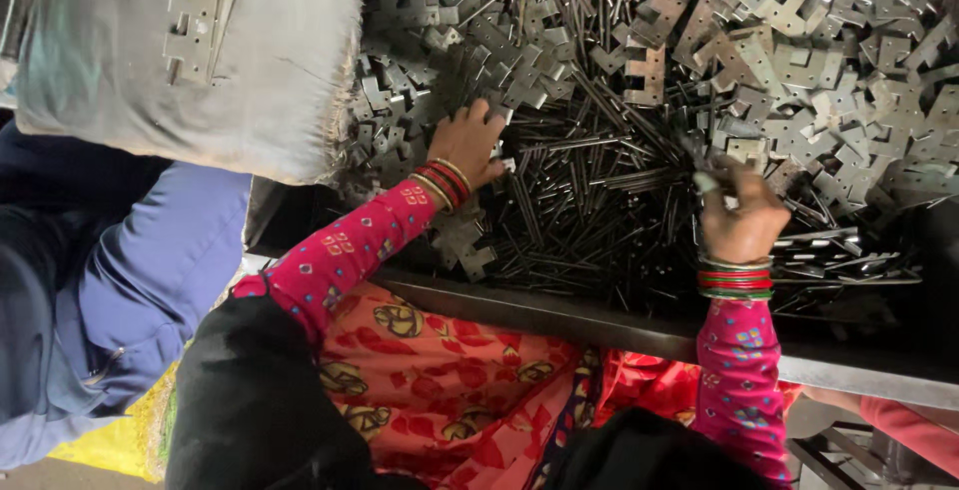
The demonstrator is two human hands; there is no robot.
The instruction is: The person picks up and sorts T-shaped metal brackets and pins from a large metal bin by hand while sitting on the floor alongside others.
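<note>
— Head view first: where do we stand with the sorting?

— We judge it barely dented. The desk (pixel 639 325) is heaped with loose metal; only two brackets (pixel 200 25) lie set apart on the grey sack (pixel 180 60) at the desk's far left corner.

— And our hands?

— They're well apart. Our left hand (pixel 468 142) rests with fingers spread on the heap near the sack, pressing on flat plates without closing on any. Our right hand (pixel 737 215) is near the desk's near edge, fingers pinched together on something small and pale; we can't tell what it is.

— How does the metal look?

— Dull grey. The thin rods (pixel 584 165) lie criss-crossed through the middle, and the punched plates (pixel 799 40) pile up toward the far right corner, notched, with small holes, lying every which way.

— Anyone beside us?

— A blue sleeve (pixel 150 260) on our left.
</note>
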